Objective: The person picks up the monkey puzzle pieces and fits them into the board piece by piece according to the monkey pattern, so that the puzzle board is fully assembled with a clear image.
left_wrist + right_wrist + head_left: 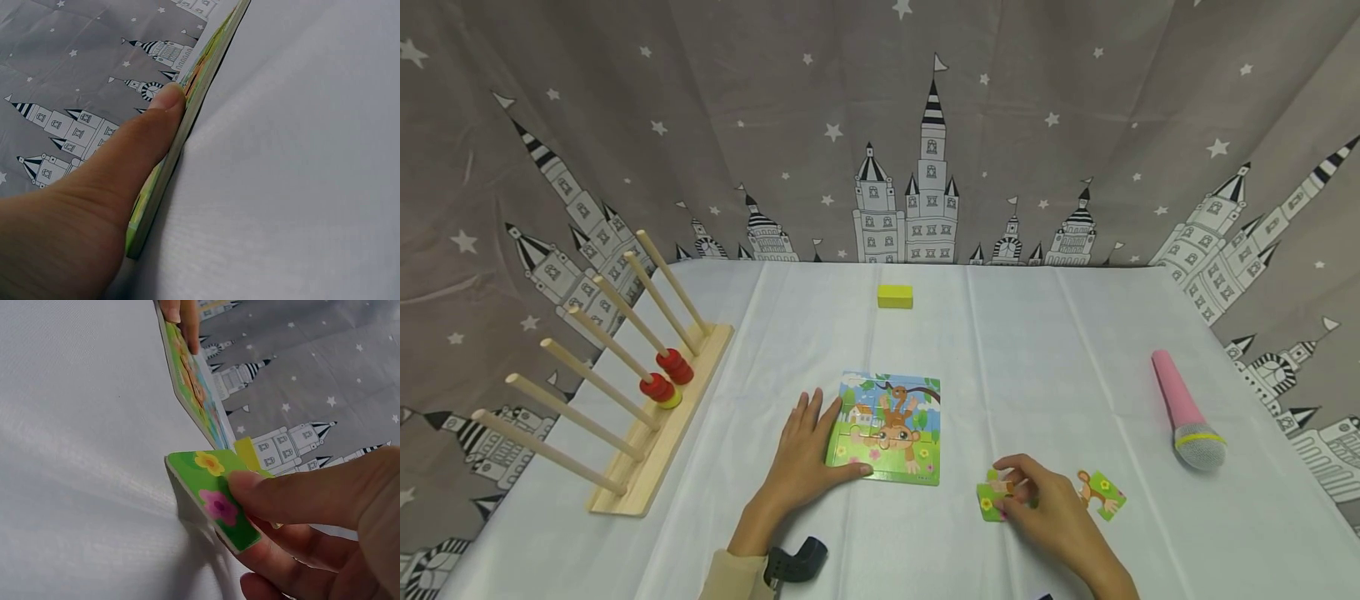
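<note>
A white surface (1045,350) carries everything. A wooden rack (673,417) with seven tall pegs stands to the left of the monkey puzzle (887,429). The puzzle lies flat, sky side away from the person and grass side near; it looks almost square, so no side is clearly the long one. The left hand (807,446) is at its left edge, fingers spread out, thumb on the near edge. The right hand (1045,500) is right of the puzzle, fingers pinching a flower piece (212,487). That piece is tilted, and fingers hide too much to tell its long way. Far right of the puzzle, a pink microphone (1183,408) lies slanted, round head toward the person. A loose piece (1103,497) sits crooked, right of the puzzle. A yellow block (895,297) is behind the puzzle, long side left to right.
</note>
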The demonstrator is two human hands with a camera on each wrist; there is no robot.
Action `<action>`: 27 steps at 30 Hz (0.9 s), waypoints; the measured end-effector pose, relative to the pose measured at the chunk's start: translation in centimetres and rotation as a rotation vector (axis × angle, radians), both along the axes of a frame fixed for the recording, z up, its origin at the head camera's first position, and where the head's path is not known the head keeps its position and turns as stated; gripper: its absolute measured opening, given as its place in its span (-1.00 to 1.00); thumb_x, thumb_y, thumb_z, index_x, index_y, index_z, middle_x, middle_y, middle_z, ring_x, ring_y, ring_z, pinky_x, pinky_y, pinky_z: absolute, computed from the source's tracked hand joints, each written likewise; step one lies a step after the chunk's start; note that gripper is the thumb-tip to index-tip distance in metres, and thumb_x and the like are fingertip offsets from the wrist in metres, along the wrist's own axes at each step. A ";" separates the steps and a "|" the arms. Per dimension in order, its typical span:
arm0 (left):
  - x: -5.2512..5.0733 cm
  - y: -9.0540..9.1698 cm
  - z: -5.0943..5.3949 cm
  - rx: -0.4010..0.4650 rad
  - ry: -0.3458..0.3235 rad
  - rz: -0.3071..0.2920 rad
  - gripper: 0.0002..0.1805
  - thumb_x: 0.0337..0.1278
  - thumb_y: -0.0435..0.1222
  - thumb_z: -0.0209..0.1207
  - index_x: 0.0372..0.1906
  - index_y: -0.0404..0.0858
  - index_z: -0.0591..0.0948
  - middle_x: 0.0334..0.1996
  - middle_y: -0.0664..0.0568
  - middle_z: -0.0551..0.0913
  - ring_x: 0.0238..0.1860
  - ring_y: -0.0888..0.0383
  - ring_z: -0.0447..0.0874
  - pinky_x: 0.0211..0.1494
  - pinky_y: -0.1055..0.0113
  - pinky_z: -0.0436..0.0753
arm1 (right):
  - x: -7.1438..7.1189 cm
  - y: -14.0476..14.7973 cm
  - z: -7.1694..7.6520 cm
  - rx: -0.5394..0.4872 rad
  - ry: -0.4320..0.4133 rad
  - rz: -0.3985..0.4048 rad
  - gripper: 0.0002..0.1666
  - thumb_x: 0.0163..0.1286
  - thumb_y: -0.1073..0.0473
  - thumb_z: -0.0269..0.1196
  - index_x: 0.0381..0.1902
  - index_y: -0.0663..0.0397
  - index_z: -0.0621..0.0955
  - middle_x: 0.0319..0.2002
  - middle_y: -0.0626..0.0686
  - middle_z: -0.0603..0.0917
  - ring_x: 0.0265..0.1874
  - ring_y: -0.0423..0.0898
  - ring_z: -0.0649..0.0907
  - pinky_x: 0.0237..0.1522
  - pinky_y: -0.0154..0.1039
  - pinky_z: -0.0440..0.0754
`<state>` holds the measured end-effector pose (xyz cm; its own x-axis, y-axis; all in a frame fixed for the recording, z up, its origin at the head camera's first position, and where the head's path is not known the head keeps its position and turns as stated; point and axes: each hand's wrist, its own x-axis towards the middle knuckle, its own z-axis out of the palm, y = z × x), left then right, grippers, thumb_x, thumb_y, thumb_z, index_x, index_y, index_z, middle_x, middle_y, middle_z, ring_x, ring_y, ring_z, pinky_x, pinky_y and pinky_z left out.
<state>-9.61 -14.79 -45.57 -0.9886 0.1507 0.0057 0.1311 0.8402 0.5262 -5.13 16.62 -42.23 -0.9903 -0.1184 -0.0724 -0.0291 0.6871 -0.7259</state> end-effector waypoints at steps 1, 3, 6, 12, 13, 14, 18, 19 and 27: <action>0.0 0.0 0.0 0.000 -0.002 0.001 0.14 -0.38 0.22 0.30 0.38 -0.20 0.13 0.43 -0.22 -0.10 0.45 -0.16 -0.30 0.43 -0.10 -0.16 | 0.0 0.0 0.0 -0.003 0.011 0.009 -0.56 -0.06 0.34 0.38 -0.20 -0.15 0.58 -0.41 -0.13 0.61 -0.52 -0.40 0.55 -0.41 -0.45 0.53; 0.0 0.0 0.0 -0.001 -0.004 0.002 0.14 -0.38 0.23 0.30 0.38 -0.19 0.13 0.43 -0.22 -0.10 0.45 -0.16 -0.30 0.43 -0.11 -0.15 | 0.0 0.0 -0.1 -0.012 0.033 0.036 -0.56 -0.06 0.33 0.38 -0.20 -0.17 0.59 -0.41 -0.11 0.62 -0.51 -0.39 0.56 -0.41 -0.45 0.55; 0.0 0.0 0.0 0.002 -0.002 0.004 0.14 -0.38 0.23 0.30 0.38 -0.19 0.13 0.43 -0.22 -0.09 0.45 -0.16 -0.29 0.43 -0.12 -0.14 | 0.0 -0.1 -0.2 -0.023 0.060 0.067 -0.60 -0.05 0.32 0.38 -0.23 -0.18 0.61 -0.37 -0.08 0.65 -0.52 -0.38 0.57 -0.42 -0.44 0.57; 0.0 -0.1 0.0 0.001 0.010 -0.002 0.14 -0.39 0.24 0.29 0.38 -0.20 0.13 0.42 -0.23 -0.08 0.44 -0.17 -0.28 0.43 -0.12 -0.14 | -0.2 -0.9 -0.3 -0.025 0.109 0.015 -0.62 -0.10 0.35 0.40 -0.28 -0.13 0.66 -0.30 -0.13 0.69 -0.50 -0.40 0.57 -0.39 -0.45 0.57; 0.0 -0.1 0.0 0.000 0.010 -0.003 0.15 -0.39 0.25 0.29 0.38 -0.21 0.13 0.42 -0.23 -0.09 0.44 -0.17 -0.29 0.43 -0.12 -0.14 | -0.3 -1.1 -0.3 -0.025 0.124 -0.001 -0.62 -0.11 0.35 0.40 -0.28 -0.13 0.66 -0.30 -0.14 0.69 -0.49 -0.39 0.56 -0.38 -0.45 0.57; 0.0 -0.1 -0.1 0.000 0.011 -0.003 0.15 -0.39 0.25 0.29 0.38 -0.20 0.13 0.42 -0.23 -0.09 0.45 -0.16 -0.29 0.43 -0.12 -0.13 | -0.4 -1.3 -0.3 -0.026 0.135 -0.018 -0.61 -0.11 0.36 0.41 -0.28 -0.13 0.66 -0.29 -0.15 0.69 -0.49 -0.39 0.56 -0.37 -0.44 0.57; 0.0 -0.1 0.0 -0.002 0.012 -0.002 0.15 -0.39 0.26 0.29 0.38 -0.20 0.13 0.42 -0.22 -0.09 0.44 -0.17 -0.28 0.42 -0.13 -0.13 | -1.1 -2.2 -0.4 -0.057 0.151 -0.067 -0.61 -0.09 0.37 0.40 -0.28 -0.14 0.65 -0.28 -0.17 0.69 -0.46 -0.35 0.56 -0.34 -0.42 0.56; 0.0 -0.1 0.0 -0.002 0.013 -0.003 0.15 -0.39 0.26 0.29 0.38 -0.20 0.13 0.42 -0.23 -0.09 0.44 -0.17 -0.28 0.42 -0.13 -0.13 | -1.4 -2.5 -0.5 -0.071 0.156 -0.073 -0.61 -0.09 0.38 0.39 -0.27 -0.13 0.65 -0.28 -0.16 0.69 -0.45 -0.33 0.55 -0.33 -0.41 0.56; 0.1 -0.1 0.0 -0.002 0.020 -0.007 0.14 -0.38 0.25 0.29 0.38 -0.21 0.13 0.42 -0.23 -0.08 0.44 -0.18 -0.28 0.42 -0.13 -0.13 | -3.2 -5.5 -1.2 -0.241 0.175 -0.074 -0.64 -0.07 0.37 0.38 -0.27 -0.08 0.66 -0.31 -0.09 0.68 -0.47 -0.33 0.55 -0.37 -0.44 0.56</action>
<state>-9.53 -14.86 -45.57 -0.9871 0.1579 0.0255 0.1479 0.8401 0.5219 -8.29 11.14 -43.42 -0.9918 -0.0384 0.1216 -0.1244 0.5005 -0.8567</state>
